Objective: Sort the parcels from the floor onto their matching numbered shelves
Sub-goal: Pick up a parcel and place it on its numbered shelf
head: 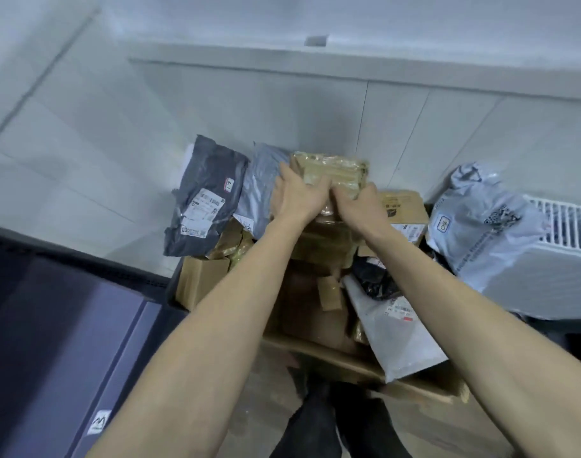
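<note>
**Both hands on a taped parcel above a heap of deliveries**

A person's left hand [297, 196] and right hand [362, 206] clamp together on a brown taped parcel [332, 173], fingers curled over its near edge, thumbs close to each other. The parcel sits at the far end of an open cardboard box [358, 361] that stands on the floor against a pale wall; more brown cartons fill the box beneath and in front of it. Just left of the parcel lies a grey mailer bag [259, 190], and beyond that a dark mailer bag [203, 200] with white shipping labels and a small tag whose number is too blurred to read with certainty. Right of the parcel is a printed carton [405, 209], then a large white bag [477, 223] leaning on a white radiator [560, 226]. A long grey mailer [395, 332] and a crumpled black bag [371, 276] lie over the box's right side, nearer the person than the parcel. Both forearms are bare
</note>
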Action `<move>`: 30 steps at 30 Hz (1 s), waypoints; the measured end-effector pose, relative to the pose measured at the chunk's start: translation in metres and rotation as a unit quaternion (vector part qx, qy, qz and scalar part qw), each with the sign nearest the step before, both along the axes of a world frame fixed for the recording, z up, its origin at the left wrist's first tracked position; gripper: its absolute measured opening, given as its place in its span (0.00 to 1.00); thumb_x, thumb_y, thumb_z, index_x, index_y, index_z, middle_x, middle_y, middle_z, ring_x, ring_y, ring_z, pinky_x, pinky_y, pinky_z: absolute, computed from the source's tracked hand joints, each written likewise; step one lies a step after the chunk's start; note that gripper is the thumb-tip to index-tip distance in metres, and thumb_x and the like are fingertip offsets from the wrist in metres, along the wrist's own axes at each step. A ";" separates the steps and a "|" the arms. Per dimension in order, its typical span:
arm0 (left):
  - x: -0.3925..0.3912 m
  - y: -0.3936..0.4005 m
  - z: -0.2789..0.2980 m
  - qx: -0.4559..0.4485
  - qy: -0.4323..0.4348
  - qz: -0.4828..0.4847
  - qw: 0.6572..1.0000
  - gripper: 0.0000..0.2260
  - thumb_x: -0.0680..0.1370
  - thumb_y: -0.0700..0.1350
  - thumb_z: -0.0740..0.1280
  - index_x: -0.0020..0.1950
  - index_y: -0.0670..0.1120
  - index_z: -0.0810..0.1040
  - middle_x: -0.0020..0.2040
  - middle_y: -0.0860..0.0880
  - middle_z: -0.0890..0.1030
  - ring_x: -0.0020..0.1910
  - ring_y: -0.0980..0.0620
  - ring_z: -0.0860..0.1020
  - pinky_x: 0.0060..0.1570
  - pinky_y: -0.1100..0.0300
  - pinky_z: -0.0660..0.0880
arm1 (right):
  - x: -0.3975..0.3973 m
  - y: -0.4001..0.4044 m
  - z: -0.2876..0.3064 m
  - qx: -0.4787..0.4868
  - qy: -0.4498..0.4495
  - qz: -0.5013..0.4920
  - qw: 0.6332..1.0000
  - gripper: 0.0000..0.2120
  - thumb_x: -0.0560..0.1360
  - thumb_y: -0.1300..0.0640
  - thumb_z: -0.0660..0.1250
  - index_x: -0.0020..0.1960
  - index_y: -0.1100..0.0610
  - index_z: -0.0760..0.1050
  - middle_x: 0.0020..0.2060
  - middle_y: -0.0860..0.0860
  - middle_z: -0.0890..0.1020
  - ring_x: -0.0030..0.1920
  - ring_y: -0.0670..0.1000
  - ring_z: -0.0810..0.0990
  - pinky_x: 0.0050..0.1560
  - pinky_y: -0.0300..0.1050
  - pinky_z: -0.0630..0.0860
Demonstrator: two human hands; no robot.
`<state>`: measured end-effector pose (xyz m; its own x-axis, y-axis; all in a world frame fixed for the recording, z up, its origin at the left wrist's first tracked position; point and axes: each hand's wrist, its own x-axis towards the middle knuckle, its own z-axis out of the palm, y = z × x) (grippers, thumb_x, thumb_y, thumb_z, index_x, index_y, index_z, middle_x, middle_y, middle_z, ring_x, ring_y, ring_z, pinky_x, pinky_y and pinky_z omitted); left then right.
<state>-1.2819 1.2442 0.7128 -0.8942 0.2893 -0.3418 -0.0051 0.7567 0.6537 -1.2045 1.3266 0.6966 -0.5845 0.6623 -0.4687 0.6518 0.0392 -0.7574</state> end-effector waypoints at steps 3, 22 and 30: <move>0.004 0.001 0.052 0.011 0.012 0.020 1.000 0.42 0.75 0.60 0.66 0.79 0.39 0.53 0.76 0.39 0.63 0.75 0.40 0.62 0.71 0.49 0.60 | 0.004 0.001 0.058 0.024 0.018 -0.007 1.000 0.44 0.67 0.30 0.55 0.70 0.62 0.67 0.64 0.59 0.75 0.63 0.62 0.74 0.64 0.57 0.71; 0.024 -0.024 0.200 0.231 0.032 0.127 0.964 0.34 0.66 0.77 0.60 0.54 0.49 0.66 0.43 0.54 0.73 0.54 0.44 0.76 0.64 0.41 0.68 | 0.046 -0.020 0.199 0.135 0.199 -0.043 0.970 0.34 0.79 0.32 0.44 0.44 0.58 0.77 0.39 0.48 0.80 0.44 0.52 0.78 0.48 0.48 0.68; 0.032 -0.035 0.195 0.240 0.075 0.167 0.953 0.24 0.71 0.61 0.67 0.56 0.44 0.72 0.49 0.48 0.77 0.51 0.44 0.76 0.50 0.53 0.71 | 0.048 -0.014 0.199 0.130 0.182 -0.050 0.973 0.23 0.79 0.39 0.56 0.56 0.60 0.68 0.41 0.53 0.79 0.44 0.55 0.79 0.49 0.53 0.75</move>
<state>-1.2499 1.2091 0.9078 -0.9922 0.0700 -0.1031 -0.0732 0.3422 0.9368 -1.1569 1.3125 0.8957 -0.6071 0.7930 -0.0517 0.3527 0.2106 -0.9117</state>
